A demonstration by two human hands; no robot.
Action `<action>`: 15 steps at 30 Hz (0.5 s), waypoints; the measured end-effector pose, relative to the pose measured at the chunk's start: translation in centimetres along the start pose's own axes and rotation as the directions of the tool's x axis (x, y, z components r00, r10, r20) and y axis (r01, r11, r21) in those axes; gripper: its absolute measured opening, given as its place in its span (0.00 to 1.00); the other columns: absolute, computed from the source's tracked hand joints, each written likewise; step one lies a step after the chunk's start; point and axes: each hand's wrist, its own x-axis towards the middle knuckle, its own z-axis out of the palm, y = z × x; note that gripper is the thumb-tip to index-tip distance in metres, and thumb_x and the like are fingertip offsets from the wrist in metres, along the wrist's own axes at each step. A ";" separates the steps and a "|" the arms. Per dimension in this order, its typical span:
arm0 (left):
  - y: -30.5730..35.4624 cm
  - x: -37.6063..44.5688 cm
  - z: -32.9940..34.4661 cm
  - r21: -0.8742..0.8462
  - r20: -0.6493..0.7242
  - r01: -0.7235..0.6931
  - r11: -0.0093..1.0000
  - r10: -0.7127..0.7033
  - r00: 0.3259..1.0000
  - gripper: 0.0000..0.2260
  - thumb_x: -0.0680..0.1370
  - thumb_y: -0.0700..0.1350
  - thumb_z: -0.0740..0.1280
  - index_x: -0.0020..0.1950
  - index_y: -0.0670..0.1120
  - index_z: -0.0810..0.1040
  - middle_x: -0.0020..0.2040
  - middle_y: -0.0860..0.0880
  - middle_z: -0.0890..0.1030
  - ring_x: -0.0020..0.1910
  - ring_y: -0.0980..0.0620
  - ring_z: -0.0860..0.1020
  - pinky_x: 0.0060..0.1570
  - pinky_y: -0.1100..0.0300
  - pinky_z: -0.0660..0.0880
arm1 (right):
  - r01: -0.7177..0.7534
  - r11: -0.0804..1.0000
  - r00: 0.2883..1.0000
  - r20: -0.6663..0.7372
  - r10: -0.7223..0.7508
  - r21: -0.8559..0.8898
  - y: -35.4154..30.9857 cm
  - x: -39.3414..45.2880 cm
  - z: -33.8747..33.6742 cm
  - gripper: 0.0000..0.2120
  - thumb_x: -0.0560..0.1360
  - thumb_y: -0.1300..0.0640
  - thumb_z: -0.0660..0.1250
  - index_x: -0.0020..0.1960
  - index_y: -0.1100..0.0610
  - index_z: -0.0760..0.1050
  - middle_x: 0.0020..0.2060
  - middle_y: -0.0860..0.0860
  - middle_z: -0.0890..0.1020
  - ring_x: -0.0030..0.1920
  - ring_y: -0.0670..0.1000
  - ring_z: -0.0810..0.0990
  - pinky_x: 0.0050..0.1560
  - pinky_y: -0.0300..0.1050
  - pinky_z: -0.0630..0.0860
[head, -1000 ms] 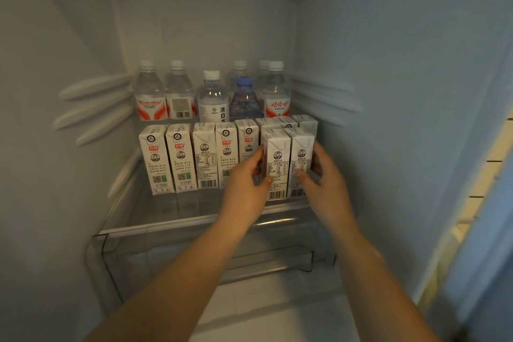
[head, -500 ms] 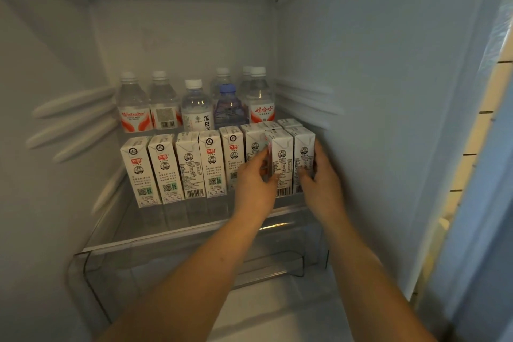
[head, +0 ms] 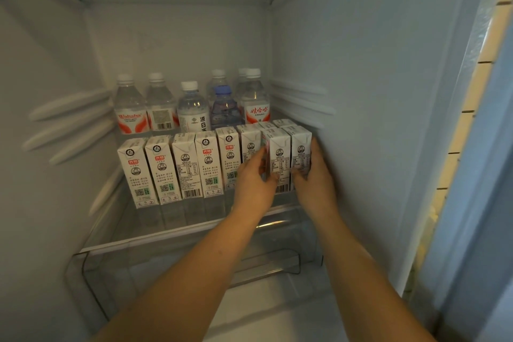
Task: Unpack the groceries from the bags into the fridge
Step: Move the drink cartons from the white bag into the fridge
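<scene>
A row of white milk cartons (head: 184,168) stands along the front of the fridge's glass shelf (head: 155,236). At the right end, two cartons (head: 288,157) stand side by side against the right wall. My left hand (head: 254,183) grips the left one, thumb on its front. My right hand (head: 313,180) wraps around the right one, fingertips on its front. More cartons stand just behind these two. Several water bottles (head: 191,108) line the back of the shelf.
Below the shelf sits a clear plastic drawer (head: 116,280). White rail ridges (head: 69,125) stick out from the left wall and matching ones (head: 299,103) from the right wall. The fridge's right wall (head: 374,119) lies close to my right hand.
Both hands have pushed the two right-end cartons a little further back and toward the right wall. The view has shifted slightly right.
</scene>
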 end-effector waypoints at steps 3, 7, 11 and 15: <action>0.7 -1.1 -1.0 -0.021 0.014 -0.009 1.000 0.009 1.000 0.25 0.74 0.37 0.68 0.69 0.51 0.69 0.59 0.54 0.76 0.56 0.61 0.74 0.54 0.77 0.68 | 0.051 0.999 0.998 -0.020 -0.051 -0.009 -0.4 -1.2 0.1 0.36 0.69 0.71 0.65 0.72 0.48 0.62 0.63 0.49 0.74 0.63 0.46 0.73 0.61 0.49 0.75; 1.4 -3.5 -3.2 -0.014 -0.002 -0.013 1.000 0.013 1.000 0.24 0.75 0.40 0.69 0.69 0.50 0.69 0.59 0.56 0.74 0.57 0.60 0.72 0.57 0.67 0.68 | 0.059 0.987 0.998 -0.024 -0.063 -0.147 -2.0 -4.0 -0.3 0.36 0.71 0.67 0.68 0.73 0.46 0.60 0.63 0.48 0.71 0.63 0.45 0.71 0.59 0.38 0.71; 1.1 -6.4 -5.9 0.056 -0.010 -0.042 0.998 0.043 0.999 0.25 0.74 0.42 0.70 0.69 0.50 0.69 0.61 0.53 0.72 0.60 0.58 0.71 0.63 0.58 0.69 | 0.120 0.962 0.993 0.027 -0.117 -0.247 -3.3 -7.1 -0.7 0.39 0.70 0.66 0.71 0.75 0.50 0.56 0.68 0.48 0.64 0.67 0.45 0.64 0.65 0.28 0.60; 1.3 -10.3 -8.3 0.147 0.059 -0.103 0.984 0.096 0.994 0.27 0.74 0.43 0.70 0.71 0.51 0.65 0.64 0.50 0.71 0.64 0.55 0.69 0.66 0.54 0.68 | 0.162 0.914 0.986 0.107 -0.131 -0.373 -4.6 -11.0 -1.4 0.41 0.70 0.63 0.72 0.75 0.49 0.54 0.73 0.54 0.60 0.72 0.51 0.59 0.69 0.39 0.56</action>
